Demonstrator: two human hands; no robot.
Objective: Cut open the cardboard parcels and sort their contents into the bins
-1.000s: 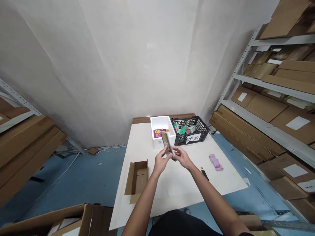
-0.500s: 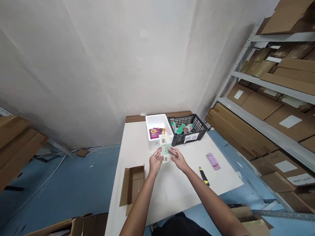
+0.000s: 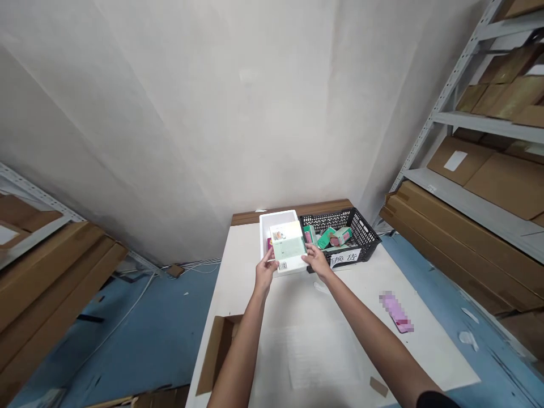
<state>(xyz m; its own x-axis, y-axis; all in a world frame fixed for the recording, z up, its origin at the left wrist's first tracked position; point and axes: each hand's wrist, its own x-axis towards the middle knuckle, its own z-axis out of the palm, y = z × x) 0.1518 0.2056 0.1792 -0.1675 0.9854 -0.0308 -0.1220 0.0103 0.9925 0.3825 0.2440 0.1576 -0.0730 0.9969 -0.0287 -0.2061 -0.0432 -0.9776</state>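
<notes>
A white and pale green printed box (image 3: 289, 247) with a barcode near its lower left corner is held up, broad face toward me. My left hand (image 3: 265, 271) grips its left lower edge, and my right hand (image 3: 317, 260) has its fingers on the right edge. Behind it stands a white bin (image 3: 278, 216), partly covered by the box; a bit of a purple package shows inside. To the right, a black plastic crate (image 3: 364, 233) with a handwritten white label holds several small green boxes (image 3: 326, 237).
An open cardboard box (image 3: 209, 357) lies at the table's left edge, partly behind my left arm. A blurred pink-purple item (image 3: 397, 313) lies on the right of the white table (image 3: 442, 351). Shelves with cardboard cartons (image 3: 450, 249) stand at the right, and more cartons (image 3: 55, 283) at the left.
The held box has turned from a narrow side to its broad face and sits before the white bin. My view has shifted; the yellow-black utility knife no longer shows.
</notes>
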